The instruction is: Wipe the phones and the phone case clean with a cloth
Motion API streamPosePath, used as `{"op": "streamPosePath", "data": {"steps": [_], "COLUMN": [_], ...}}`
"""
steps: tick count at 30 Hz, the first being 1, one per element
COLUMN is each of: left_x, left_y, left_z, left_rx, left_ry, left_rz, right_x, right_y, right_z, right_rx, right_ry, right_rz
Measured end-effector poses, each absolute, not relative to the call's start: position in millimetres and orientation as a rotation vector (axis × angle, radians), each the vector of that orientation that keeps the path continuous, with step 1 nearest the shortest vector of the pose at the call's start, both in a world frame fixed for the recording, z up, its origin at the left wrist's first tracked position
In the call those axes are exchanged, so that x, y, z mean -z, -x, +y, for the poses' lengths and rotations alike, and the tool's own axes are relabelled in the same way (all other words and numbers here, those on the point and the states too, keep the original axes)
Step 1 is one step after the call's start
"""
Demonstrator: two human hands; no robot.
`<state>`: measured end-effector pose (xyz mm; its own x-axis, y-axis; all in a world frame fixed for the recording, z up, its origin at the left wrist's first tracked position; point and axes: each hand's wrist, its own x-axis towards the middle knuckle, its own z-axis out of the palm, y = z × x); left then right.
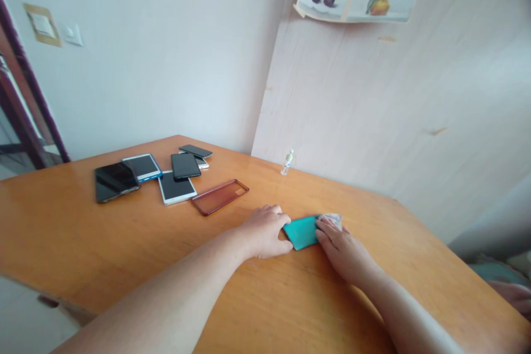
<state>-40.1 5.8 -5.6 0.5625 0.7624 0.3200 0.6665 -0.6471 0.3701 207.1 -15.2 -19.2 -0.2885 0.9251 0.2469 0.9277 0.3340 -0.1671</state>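
A teal phone [302,232] lies face down on the wooden table, its back turned up. My left hand [266,234] grips its left end, thumb on the near edge and fingers on the far edge. Under the fingers of my right hand [342,249] is a pale crumpled cloth [334,219], held against the phone's right end. That end is partly hidden by the hand and the cloth. A clear reddish-brown phone case [219,197] lies to the left, beyond my left hand.
At the table's [124,254] back left lie several devices, among them a black tablet [116,181], a white-framed tablet [176,187] and a black phone [185,166]. A small clear spray bottle [287,162] stands near the wall. Another person's hand [512,293] shows at the right edge.
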Motion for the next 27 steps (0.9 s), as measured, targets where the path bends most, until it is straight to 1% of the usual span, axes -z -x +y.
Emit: {"op": "streamPosePath", "data": {"steps": [4, 7, 11, 14, 16, 18, 22, 27], "left_x": [7, 6, 5, 5, 5, 4, -2, -4], "left_y": [40, 40, 40, 40, 39, 38, 35, 29], "left_z": [6, 6, 6, 5, 4, 3, 0, -2], "left_rx": [-0.674, -0.668, -0.678, -0.686, -0.694, -0.721, -0.855, -0.929], "left_ry": [-2.595, -2.593, -2.596, -2.603, -2.604, -2.594, -2.522, -2.359], "left_rz": [1.195, 1.194, 1.182, 1.186, 1.193, 1.199, 1.165, 0.934], "right_x": [8, 0, 1, 7, 9, 9, 4, -8], "right_y": [-177, -163, -175, -187, -191, -192, -188, -176], "right_z": [-39, -48, -36, -25, -20, -18, -23, -35], "right_rx": [-0.106, -0.25, -0.391, -0.689, -0.9, -1.037, -1.24, -1.411], "right_ry": [1.316, 1.126, 1.301, 1.392, 1.366, 1.321, 1.163, 0.947], "right_rz": [-2.503, -2.477, -2.134, -1.725, -1.467, -1.276, -1.105, -1.082]}}
